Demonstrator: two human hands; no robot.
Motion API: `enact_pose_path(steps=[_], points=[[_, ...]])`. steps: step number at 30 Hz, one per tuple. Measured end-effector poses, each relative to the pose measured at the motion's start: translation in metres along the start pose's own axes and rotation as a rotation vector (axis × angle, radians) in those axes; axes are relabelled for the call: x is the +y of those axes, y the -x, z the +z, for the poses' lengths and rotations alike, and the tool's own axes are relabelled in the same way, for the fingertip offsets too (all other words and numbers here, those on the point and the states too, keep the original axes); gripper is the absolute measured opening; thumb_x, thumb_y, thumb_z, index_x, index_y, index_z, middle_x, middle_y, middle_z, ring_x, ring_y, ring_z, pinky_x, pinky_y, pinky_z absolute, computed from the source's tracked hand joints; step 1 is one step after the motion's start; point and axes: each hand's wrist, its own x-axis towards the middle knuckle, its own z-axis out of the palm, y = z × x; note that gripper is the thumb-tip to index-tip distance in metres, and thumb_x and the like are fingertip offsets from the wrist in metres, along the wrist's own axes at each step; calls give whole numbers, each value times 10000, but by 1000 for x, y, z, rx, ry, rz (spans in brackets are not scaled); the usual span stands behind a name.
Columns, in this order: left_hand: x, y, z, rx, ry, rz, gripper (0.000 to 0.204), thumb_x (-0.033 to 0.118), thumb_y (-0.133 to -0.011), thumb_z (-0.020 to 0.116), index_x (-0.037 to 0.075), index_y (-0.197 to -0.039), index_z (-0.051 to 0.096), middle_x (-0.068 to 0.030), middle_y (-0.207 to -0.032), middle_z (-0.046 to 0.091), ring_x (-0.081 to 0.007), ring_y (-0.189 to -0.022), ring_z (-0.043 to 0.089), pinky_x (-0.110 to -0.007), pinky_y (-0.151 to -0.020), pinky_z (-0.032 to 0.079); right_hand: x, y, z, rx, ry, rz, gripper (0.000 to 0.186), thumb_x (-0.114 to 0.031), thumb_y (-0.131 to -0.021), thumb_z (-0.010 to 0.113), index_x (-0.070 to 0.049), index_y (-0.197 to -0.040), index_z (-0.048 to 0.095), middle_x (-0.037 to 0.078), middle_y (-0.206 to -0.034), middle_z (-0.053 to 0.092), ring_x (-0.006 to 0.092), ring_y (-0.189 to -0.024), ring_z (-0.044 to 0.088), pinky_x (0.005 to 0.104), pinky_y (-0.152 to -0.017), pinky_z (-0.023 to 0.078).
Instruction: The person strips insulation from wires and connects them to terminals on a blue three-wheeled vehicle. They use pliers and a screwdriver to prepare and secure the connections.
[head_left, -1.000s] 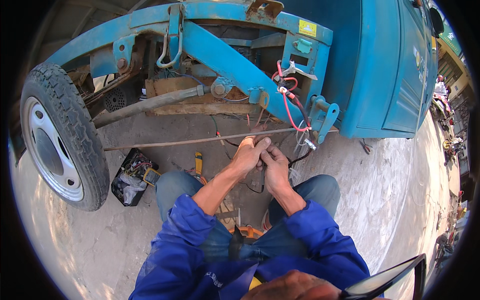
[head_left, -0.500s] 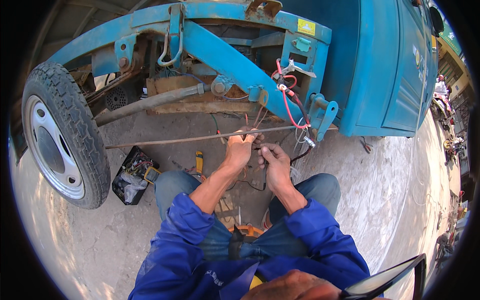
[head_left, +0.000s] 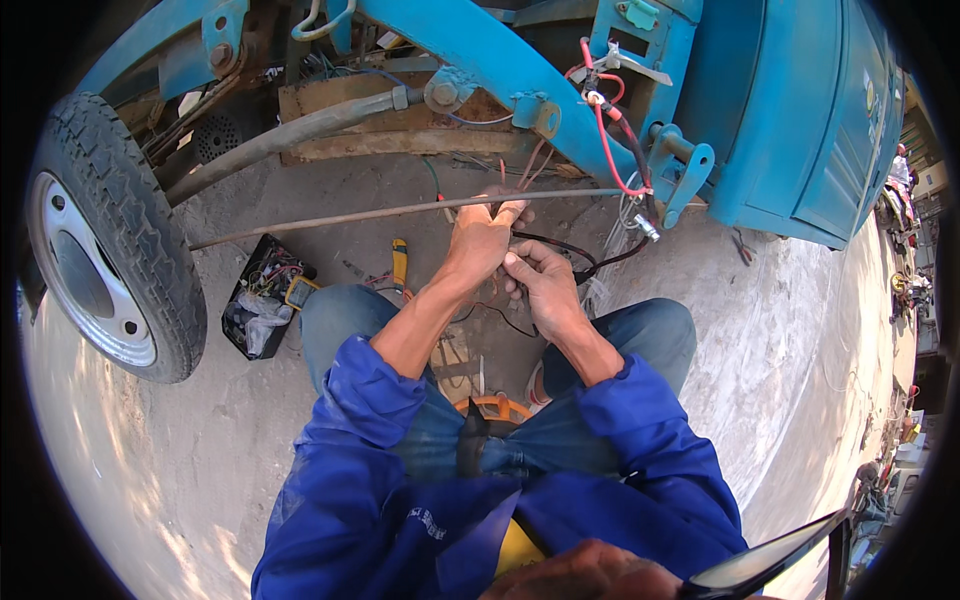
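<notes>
Head view: left hand point(head_left: 481, 240) is bent inward at the thin rod point(head_left: 350, 218), fingertips partly hidden, so can't tell how far closed or what it grips. Right hand point(head_left: 549, 288) is just right of it, fingers curled, thumb near the index (any pinched item too small to make out). Dark cable point(head_left: 619, 257) runs from beside the left hand, past the right hand, out to its right. Copper-coloured wires point(head_left: 533, 166) sit just beyond the left hand. Yellow-handled tool point(head_left: 400, 263) left of it; pliers point(head_left: 742, 247) well right of the right hand.
</notes>
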Motion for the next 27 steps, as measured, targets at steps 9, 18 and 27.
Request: enact_pose_path(steps=[9,18,27], points=[[-19,-16,-24,134,229,27,204,174,-1044,594,1,-1104,684,-70,-973,728,-116,-804,633,-275,-719,491,-1,4,0,-79,-39,111,165,-138,-1041,620,2,-1123,655,22,-898,645,66,-702,541,229,-628,436],[-28,-13,-70,400,589,6,170,178,-1054,572,60,-1166,619,-15,-967,672,-104,-823,614,-281,-686,494,-1,5,-3,-22,-111,54,213,-150,-1018,648,38,-1118,662,45,-892,653,90,-717,556,244,-635,451],[-29,2,-82,451,670,-22,168,145,-1063,544,55,-1188,612,-22,-992,645,-115,-836,599,-291,-662,496,-2,7,0,-54,-119,49,207,-147,-1038,619,40,-1119,654,49,-907,644,90,-722,551,248,-634,451]])
